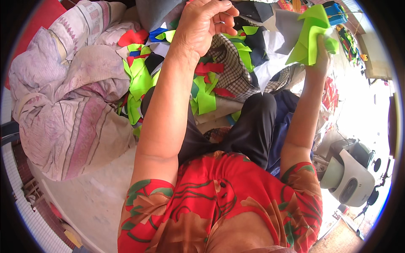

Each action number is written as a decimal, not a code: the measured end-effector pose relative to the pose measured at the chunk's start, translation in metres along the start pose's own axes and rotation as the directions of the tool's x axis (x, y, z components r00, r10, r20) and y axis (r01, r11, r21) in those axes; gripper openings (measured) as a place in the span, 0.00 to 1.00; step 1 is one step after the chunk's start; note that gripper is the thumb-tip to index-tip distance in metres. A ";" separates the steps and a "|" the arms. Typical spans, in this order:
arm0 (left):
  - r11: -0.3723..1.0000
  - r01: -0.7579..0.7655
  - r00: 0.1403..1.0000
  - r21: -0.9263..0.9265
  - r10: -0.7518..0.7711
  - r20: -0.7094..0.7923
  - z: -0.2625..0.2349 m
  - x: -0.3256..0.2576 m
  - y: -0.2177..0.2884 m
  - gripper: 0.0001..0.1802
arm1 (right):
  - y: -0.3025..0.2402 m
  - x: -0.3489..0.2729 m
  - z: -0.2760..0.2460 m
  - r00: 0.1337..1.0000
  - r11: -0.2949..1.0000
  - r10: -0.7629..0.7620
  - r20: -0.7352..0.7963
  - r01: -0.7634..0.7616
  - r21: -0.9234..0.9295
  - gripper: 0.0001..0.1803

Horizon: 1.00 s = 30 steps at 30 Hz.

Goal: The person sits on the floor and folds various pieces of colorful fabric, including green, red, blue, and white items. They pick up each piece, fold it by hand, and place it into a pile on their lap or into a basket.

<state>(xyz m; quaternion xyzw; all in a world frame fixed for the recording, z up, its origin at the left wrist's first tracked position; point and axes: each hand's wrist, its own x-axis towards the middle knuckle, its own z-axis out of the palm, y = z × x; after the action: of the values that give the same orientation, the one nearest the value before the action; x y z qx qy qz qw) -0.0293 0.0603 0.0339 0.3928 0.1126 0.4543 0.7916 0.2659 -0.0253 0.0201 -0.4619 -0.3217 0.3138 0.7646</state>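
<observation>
Head view, items by size.

1. Pale quilted bedding (71, 97): bundled at the left, filling that side.
2. Heap of fabric scraps (202, 84): far centre, past the person's dark-trousered knees; lime, red, blue, black and checked offcuts lie mixed and overlapping.
3. White machine (350, 177): near right, low beside the knee.
4. Lime-green cloth piece (312, 36): far right, raised clear of the heap, folded loosely and hanging from the grip.
5. Left hand (206, 23): far centre, over the heap; fingers curled inward with the tips drawn together. Whether they pinch a small scrap cannot be told.
6. Right hand (322, 55): far right, closed around the lower edge of the green piece, mostly hidden behind it.

Step in hand, as judged: sorting, one lime piece already lifted out of the mix. The next move calls for a steady hold on that piece while the left fingers single out another scrap without dragging up neighbouring layers.
</observation>
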 end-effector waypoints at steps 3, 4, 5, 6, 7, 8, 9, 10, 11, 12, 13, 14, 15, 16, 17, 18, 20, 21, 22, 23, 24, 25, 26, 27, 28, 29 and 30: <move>0.999 -0.031 0.999 0.007 0.031 0.038 0.000 0.002 0.000 0.13 | 0.024 0.011 -0.023 0.990 0.980 0.143 0.016 -0.139 -0.142 0.14; 0.999 -0.029 0.999 0.014 0.028 0.036 0.000 0.001 0.000 0.12 | 0.043 0.014 -0.034 0.978 0.964 0.210 0.022 -0.203 -0.175 0.15; 0.999 -0.030 0.999 0.033 0.030 0.025 -0.001 0.000 0.000 0.12 | 0.072 0.017 -0.045 0.949 0.934 0.314 0.039 -0.301 -0.194 0.16; 0.999 -0.027 0.999 0.039 0.026 0.026 -0.001 0.000 0.000 0.12 | 0.096 0.015 -0.060 0.913 0.894 0.407 0.042 -0.388 -0.224 0.17; 1.000 -0.021 1.000 0.023 0.020 0.020 0.000 0.001 -0.001 0.12 | 0.118 0.006 -0.080 0.864 0.796 0.503 0.029 -0.450 -0.406 0.18; 1.000 -0.013 1.000 0.025 0.013 0.016 0.000 0.001 -0.001 0.12 | 0.134 -0.001 -0.092 0.804 0.661 0.595 0.000 -0.490 -0.568 0.20; 0.999 -0.010 1.000 0.038 0.010 0.002 0.000 0.000 0.000 0.12 | 0.140 -0.015 -0.088 0.778 0.485 0.623 -0.080 -0.465 -0.741 0.23; 0.999 -0.007 1.000 0.049 0.007 -0.007 -0.001 0.000 0.000 0.12 | 0.142 -0.029 -0.083 0.762 0.278 0.626 -0.164 -0.415 -0.866 0.25; 0.999 -0.015 1.000 0.043 0.014 0.010 -0.001 0.001 0.001 0.12 | 0.157 -0.034 -0.091 0.843 0.145 0.512 -0.163 -0.272 -0.951 0.27; 0.999 -0.021 1.000 0.039 0.021 0.019 -0.002 0.001 0.001 0.11 | 0.159 -0.036 -0.092 0.844 0.120 0.525 -0.108 -0.200 -0.972 0.26; 0.999 -0.024 1.000 0.033 0.024 0.001 -0.001 0.001 0.002 0.11 | 0.162 -0.032 -0.097 0.863 0.050 0.505 0.002 -0.027 -0.998 0.24; 0.999 -0.027 0.999 0.027 0.028 -0.016 -0.001 0.001 0.002 0.11 | 0.166 -0.029 -0.101 0.862 -0.022 0.493 0.117 0.147 -0.989 0.22; 0.997 -0.020 0.998 0.070 0.024 -0.062 -0.002 -0.001 0.003 0.10 | 0.160 -0.034 -0.076 0.871 -0.016 0.466 0.152 0.180 -0.984 0.19; 0.995 -0.009 0.995 0.104 0.019 -0.095 -0.001 -0.001 0.002 0.10 | 0.158 -0.043 -0.058 0.890 0.024 0.413 0.195 0.203 -0.979 0.18; 0.991 -0.003 0.991 0.136 0.021 -0.132 0.000 -0.002 0.002 0.10 | 0.159 -0.050 -0.039 0.902 0.063 0.357 0.242 0.235 -0.970 0.17; 0.980 0.018 0.989 0.200 0.012 -0.147 0.002 -0.001 -0.002 0.10 | 0.160 -0.058 -0.021 0.912 0.102 0.294 0.285 0.267 -0.958 0.16; 0.942 0.002 0.993 0.337 0.039 -0.115 0.002 0.002 -0.017 0.11 | 0.172 -0.074 0.009 0.856 0.287 0.311 0.413 0.330 -0.900 0.12; 0.886 -0.005 0.995 0.464 0.052 -0.088 0.006 0.001 -0.021 0.14 | 0.182 -0.084 0.017 0.838 0.333 0.307 0.452 0.351 -0.875 0.10; 0.810 -0.010 0.996 0.587 0.063 -0.069 0.012 -0.004 -0.023 0.18 | 0.179 -0.094 0.036 0.784 0.328 0.428 0.449 0.328 -0.886 0.12; 0.687 -0.078 0.991 0.722 0.133 -0.019 0.014 -0.005 -0.030 0.15 | 0.207 -0.099 0.033 0.726 0.322 0.138 0.674 0.610 -0.724 0.12; 0.546 -0.139 0.982 0.826 0.181 0.045 0.016 -0.006 -0.039 0.13 | 0.220 -0.106 0.038 0.708 0.350 0.135 0.693 0.621 -0.702 0.13; 0.489 -0.117 0.986 0.864 0.162 0.041 0.018 -0.008 -0.045 0.11 | 0.230 -0.114 0.053 0.676 0.394 0.131 0.725 0.636 -0.664 0.13; 0.430 -0.092 0.989 0.898 0.141 0.034 0.021 -0.012 -0.050 0.10 | 0.237 -0.125 0.067 0.682 0.476 0.428 0.594 0.389 -0.789 0.14; 0.347 -0.070 0.995 0.935 0.097 0.039 0.025 -0.017 -0.055 0.09 | 0.239 -0.134 0.078 0.582 0.448 0.695 0.423 0.111 -0.887 0.16; 0.268 -0.062 0.998 0.961 0.047 0.051 0.031 -0.021 -0.059 0.07 | 0.266 -0.139 0.075 0.574 0.423 0.697 0.430 0.156 -0.893 0.21; 0.200 -0.105 0.994 0.974 0.018 0.104 0.034 -0.023 -0.061 0.06 | 0.290 -0.146 0.069 0.622 0.445 0.604 0.499 0.256 -0.858 0.25; 0.130 -0.147 0.988 0.981 -0.020 0.151 0.035 -0.025 -0.063 0.05 | 0.304 -0.156 0.076 0.654 0.458 0.504 0.564 0.352 -0.817 0.29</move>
<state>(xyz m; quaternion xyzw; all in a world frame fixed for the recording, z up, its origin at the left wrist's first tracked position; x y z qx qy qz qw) 0.0155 0.0045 0.0068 0.8488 0.3167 0.2748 0.3221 0.0581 0.0063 -0.2595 -0.6282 -0.6951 0.2975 0.1833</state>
